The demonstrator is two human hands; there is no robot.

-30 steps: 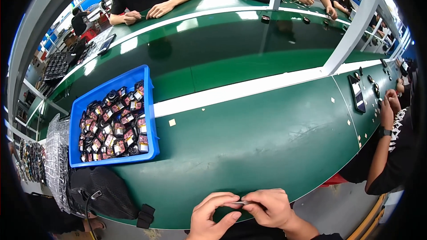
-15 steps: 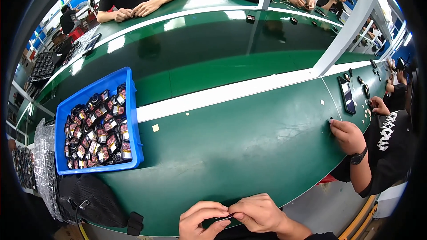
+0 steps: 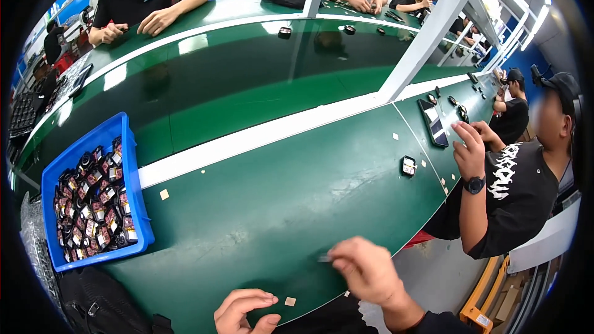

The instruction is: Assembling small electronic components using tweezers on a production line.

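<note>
My left hand (image 3: pixel 244 312) is at the near edge of the green table, its fingers loosely curved, the thumb apart and nothing between them. Beside its fingertips lies a small beige square piece (image 3: pixel 290 301). To the right, my right hand (image 3: pixel 369 272) hovers over the table edge, slightly blurred, its fingers pinched on a small thin grey piece (image 3: pixel 324 258). The kind of that piece cannot be made out. A tiny white scrap (image 3: pixel 347 294) shows below the right hand.
A blue bin (image 3: pixel 139 210) full of black devices with labelled faces stands at left, a black bag (image 3: pixel 99 300) before it. A single black device (image 3: pixel 408 166) lies near a co-worker's hand (image 3: pixel 469 154) at right. A tablet-like dark panel (image 3: pixel 433 124) lies beyond. A grey post (image 3: pixel 427 37) rises from the table.
My hands have parted; the right moved up and away with the thin piece, the left opened. A beige square now shows between them. A black device now lies near the co-worker. The view swung right.
</note>
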